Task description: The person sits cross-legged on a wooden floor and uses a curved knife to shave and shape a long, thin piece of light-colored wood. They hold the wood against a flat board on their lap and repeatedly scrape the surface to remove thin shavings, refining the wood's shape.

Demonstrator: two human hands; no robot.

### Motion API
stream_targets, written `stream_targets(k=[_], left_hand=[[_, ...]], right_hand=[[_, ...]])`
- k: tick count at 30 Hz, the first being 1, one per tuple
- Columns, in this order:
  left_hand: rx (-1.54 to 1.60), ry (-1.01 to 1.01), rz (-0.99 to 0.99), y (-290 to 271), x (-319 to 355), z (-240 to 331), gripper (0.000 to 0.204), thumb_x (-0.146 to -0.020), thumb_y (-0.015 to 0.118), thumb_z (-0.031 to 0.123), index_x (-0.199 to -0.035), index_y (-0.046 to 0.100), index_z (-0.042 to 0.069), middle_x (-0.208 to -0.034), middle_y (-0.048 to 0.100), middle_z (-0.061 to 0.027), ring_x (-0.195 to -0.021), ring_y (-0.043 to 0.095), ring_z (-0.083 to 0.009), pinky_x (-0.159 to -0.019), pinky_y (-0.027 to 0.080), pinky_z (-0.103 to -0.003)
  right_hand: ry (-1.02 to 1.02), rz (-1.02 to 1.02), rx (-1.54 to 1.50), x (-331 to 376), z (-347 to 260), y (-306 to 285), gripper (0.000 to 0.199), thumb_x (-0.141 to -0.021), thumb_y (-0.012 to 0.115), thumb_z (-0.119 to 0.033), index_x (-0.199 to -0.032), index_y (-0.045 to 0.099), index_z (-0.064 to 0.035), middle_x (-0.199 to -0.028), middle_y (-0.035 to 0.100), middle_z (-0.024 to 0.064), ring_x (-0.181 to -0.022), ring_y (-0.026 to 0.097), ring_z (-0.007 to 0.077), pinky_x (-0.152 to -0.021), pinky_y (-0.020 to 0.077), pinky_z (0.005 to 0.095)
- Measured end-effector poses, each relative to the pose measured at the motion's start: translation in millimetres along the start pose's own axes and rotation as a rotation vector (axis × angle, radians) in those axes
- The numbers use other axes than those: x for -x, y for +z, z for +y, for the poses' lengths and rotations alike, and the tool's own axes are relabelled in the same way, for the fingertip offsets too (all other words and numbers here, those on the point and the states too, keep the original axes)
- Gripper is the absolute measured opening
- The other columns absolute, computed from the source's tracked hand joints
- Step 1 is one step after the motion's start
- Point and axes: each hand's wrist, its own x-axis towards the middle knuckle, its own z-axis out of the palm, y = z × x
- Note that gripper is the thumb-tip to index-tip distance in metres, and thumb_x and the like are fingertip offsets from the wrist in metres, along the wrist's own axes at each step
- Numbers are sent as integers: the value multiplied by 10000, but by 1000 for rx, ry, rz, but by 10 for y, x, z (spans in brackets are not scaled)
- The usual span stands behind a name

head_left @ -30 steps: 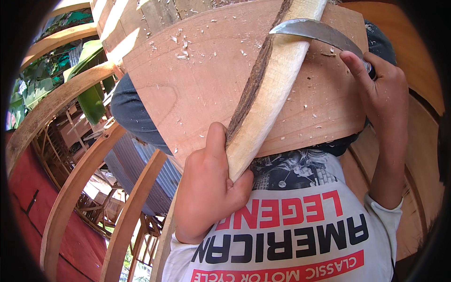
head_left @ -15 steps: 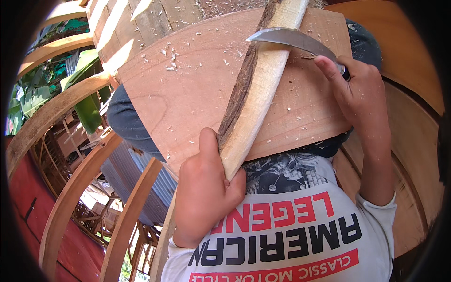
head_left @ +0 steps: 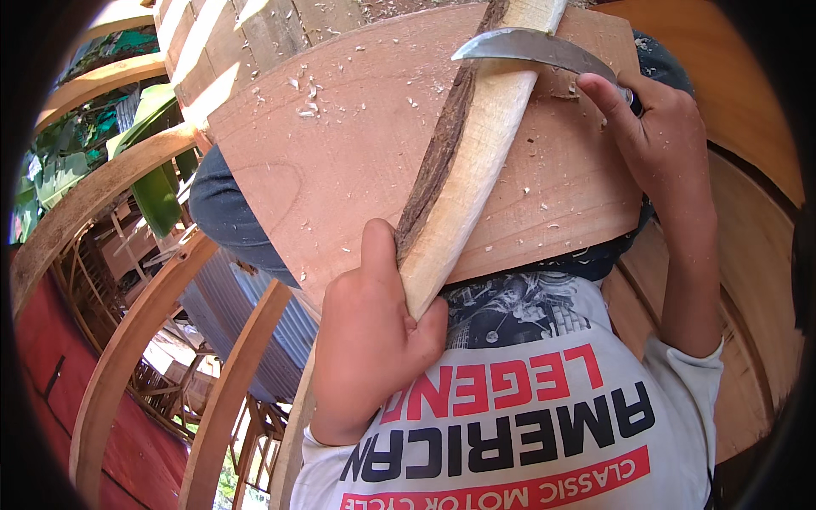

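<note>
My left hand (head_left: 370,327) is closed round the near end of a long strip of wood (head_left: 476,161), pale on its cut face with rough brown bark along the left side. The strip slants up and to the right, its far end out of the picture. In my right hand (head_left: 659,127) is a curved knife (head_left: 540,49), its handle mostly hidden by the fingers. The blade lies across the strip's upper part, tip pointing left. Beneath the strip, a reddish-brown wooden board (head_left: 331,187) rests across my lap.
Small pale shavings (head_left: 310,98) are scattered over the board. Wooden planks (head_left: 246,38) lie beyond it. Curved wooden slats (head_left: 127,348) form a railing on the left, with green leaves (head_left: 153,161) and corrugated metal sheets (head_left: 246,319) past it. An orange-brown wooden panel (head_left: 714,76) stands at right.
The knife and my right hand have moved slightly farther along the strip and to the right. The strip and board have shifted a little upward in view; my left hand keeps its hold.
</note>
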Motion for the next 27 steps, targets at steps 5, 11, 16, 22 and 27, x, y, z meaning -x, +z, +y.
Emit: stream_targets(k=[5, 11, 16, 22, 27], left_hand=[[-2, 84, -36, -73, -51, -99, 380, -663, 627, 49, -948, 386, -24, -539, 520, -217, -580, 610, -423, -513, 468, -393], [32, 64, -72, -114, -47, -79, 356, -653, 604, 34, -935, 396, -25, -535, 511, -220, -572, 617, -411, -510, 465, -373], [91, 146, -44, -82, -75, -185, 368, -657, 616, 49, -942, 395, -21, -527, 508, -211, -560, 607, -412, -514, 466, -380], [95, 117, -41, -74, -40, -209, 338, -631, 596, 72, -925, 452, -15, -590, 553, -151, -566, 597, -257, -532, 449, -319], [91, 256, 55, 126, -10, -32, 366, -657, 632, 103, -954, 459, -22, -637, 562, -150, -588, 612, -221, -555, 459, -312]], right_hand=[[-272, 106, 26, 220, -63, 71, 544, -877, 592, -489, -717, 587, 31, -512, 453, 144, -450, 458, 228, -472, 379, 310], [26, 38, 2, 43, 81, -136, 528, -889, 589, -462, -747, 572, 47, -543, 388, 167, -462, 391, 241, -460, 333, 328], [7, 100, -20, -125, 217, -49, 554, -924, 540, -477, -717, 599, 33, -486, 390, 51, -463, 406, 89, -459, 340, 285], [83, 137, -604, -69, 158, -64, 374, -904, 617, -346, -902, 570, 26, -720, 492, -3, -651, 432, 64, -583, 370, 237], [-82, -104, -1305, 91, -450, 232, 540, -834, 708, -193, -1239, 438, 41, -1030, 585, 107, -887, 532, 133, -750, 431, 264]])
